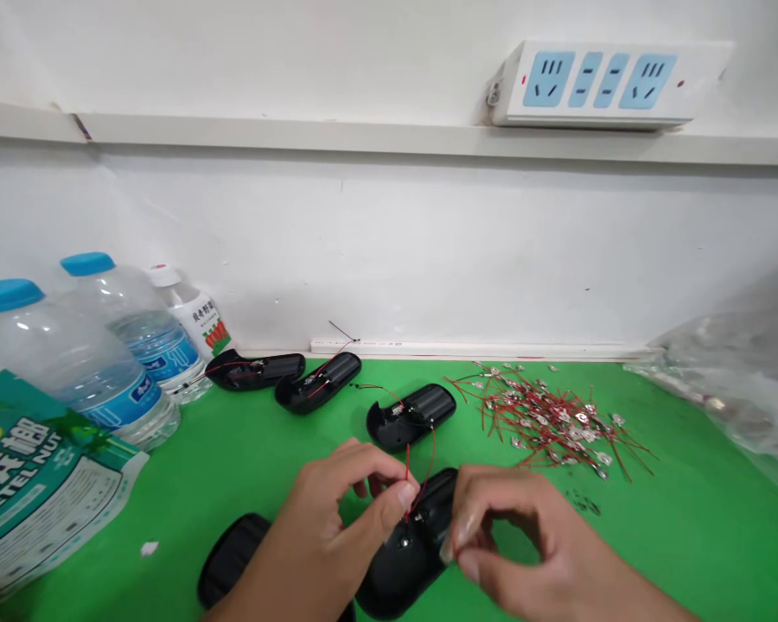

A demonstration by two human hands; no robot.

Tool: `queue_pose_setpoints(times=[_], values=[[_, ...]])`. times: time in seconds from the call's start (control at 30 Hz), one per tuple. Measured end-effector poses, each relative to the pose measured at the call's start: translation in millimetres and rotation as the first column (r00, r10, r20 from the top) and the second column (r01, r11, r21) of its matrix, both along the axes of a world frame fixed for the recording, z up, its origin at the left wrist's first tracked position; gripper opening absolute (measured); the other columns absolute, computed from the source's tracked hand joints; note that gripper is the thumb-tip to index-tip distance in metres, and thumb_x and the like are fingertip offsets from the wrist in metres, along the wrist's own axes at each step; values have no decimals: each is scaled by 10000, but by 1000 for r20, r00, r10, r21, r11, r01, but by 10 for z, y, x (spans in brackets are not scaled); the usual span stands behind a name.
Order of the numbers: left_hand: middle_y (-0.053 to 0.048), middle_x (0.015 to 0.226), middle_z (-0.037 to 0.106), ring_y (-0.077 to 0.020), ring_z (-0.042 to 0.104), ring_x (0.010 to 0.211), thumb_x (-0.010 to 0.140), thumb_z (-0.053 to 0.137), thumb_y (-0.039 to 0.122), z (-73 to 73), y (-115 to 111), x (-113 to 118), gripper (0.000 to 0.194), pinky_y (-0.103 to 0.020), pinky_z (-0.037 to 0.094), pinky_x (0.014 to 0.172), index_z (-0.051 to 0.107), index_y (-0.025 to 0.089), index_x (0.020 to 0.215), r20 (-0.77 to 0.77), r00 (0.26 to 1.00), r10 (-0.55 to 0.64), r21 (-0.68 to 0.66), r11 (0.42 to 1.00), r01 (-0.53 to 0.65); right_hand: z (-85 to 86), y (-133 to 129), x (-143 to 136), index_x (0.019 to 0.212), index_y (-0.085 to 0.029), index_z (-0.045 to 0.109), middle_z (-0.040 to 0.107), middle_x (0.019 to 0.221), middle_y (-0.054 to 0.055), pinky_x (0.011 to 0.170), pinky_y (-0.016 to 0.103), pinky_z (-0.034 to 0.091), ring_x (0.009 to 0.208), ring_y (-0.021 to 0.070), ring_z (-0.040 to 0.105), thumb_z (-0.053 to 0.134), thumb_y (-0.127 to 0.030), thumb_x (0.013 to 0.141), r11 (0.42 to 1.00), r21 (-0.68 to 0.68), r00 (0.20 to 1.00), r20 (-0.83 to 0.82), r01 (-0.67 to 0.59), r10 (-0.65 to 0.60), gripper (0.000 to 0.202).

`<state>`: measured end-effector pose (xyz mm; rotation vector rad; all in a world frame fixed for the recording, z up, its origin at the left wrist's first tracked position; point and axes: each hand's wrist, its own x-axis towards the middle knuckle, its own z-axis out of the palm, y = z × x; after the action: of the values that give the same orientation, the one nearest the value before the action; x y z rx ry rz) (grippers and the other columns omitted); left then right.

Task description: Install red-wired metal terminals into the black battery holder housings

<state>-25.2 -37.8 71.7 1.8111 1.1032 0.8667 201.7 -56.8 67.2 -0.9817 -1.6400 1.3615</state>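
Note:
My left hand [356, 518] pinches a thin red wire [407, 462] between thumb and forefinger. The wire stands up above a black plastic housing [395, 574] that lies on the green table in front of me. At the housing's right side is my right hand [506, 536], its thumb and fingertips pressed together; what they hold, if anything, is too small to make out. Just beyond lies another black housing [411, 416] with red wires and a small spring. Part of a further black piece [233, 553] shows left of my left wrist.
Two more wired housings [256, 371] [317, 383] lie near the wall. A pile of red wires with metal tabs [557, 419] is at the right, beside a clear plastic bag [732, 380]. Bottles [120, 380] and a green packet [39, 484] stand left. A power strip [615, 85] is above.

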Motion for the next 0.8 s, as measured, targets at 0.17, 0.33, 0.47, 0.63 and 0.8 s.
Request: queue_pose_setpoints(times=[0.17, 0.33, 0.47, 0.63, 0.8], values=[[32, 785, 686, -169, 604, 766, 971, 607, 436, 24, 29, -17, 258, -259, 451, 707, 725, 236, 858, 79, 996, 31, -131, 991, -21, 124, -32, -30, 802, -234, 702, 702, 825, 16, 680, 272, 478, 746, 173, 644, 594, -112, 827, 970, 240, 972, 221, 21, -75, 165], [32, 773, 682, -164, 607, 758, 961, 639, 413, 10, 9, 18, 229, -250, 457, 700, 732, 236, 851, 143, 990, 0, -133, 991, 20, -49, -10, -170, 827, -213, 671, 556, 702, -33, 588, 238, 380, 639, 129, 505, 614, -218, 919, 984, 177, 976, 212, 13, -51, 109], [32, 808, 674, -147, 611, 761, 962, 654, 370, -3, -27, 69, 207, -242, 458, 703, 742, 244, 824, 167, 985, -38, -71, 996, 50, -161, -27, -273, 734, -198, 618, 484, 643, -52, 578, 228, 353, 615, 113, 432, 685, -300, 902, 998, 47, 997, 69, 34, -38, 209], [29, 865, 654, -159, 620, 801, 958, 621, 320, -33, -62, 92, 100, -267, 482, 732, 685, 248, 987, 68, 998, -18, 74, 997, 12, -224, -25, -258, 773, -198, 653, 578, 623, -32, 495, 198, 448, 524, 104, 526, 768, -548, 901, 974, -223, 986, -153, 32, -68, 391], [25, 830, 636, -161, 617, 779, 942, 584, 211, -24, -86, 98, 71, -288, 478, 733, 608, 231, 879, -51, 998, -43, 192, 980, 52, -214, -49, -216, 807, -178, 760, 708, 683, 43, 540, 208, 550, 565, 127, 649, 753, -527, 948, 975, -221, 955, -287, 7, -71, 376]])
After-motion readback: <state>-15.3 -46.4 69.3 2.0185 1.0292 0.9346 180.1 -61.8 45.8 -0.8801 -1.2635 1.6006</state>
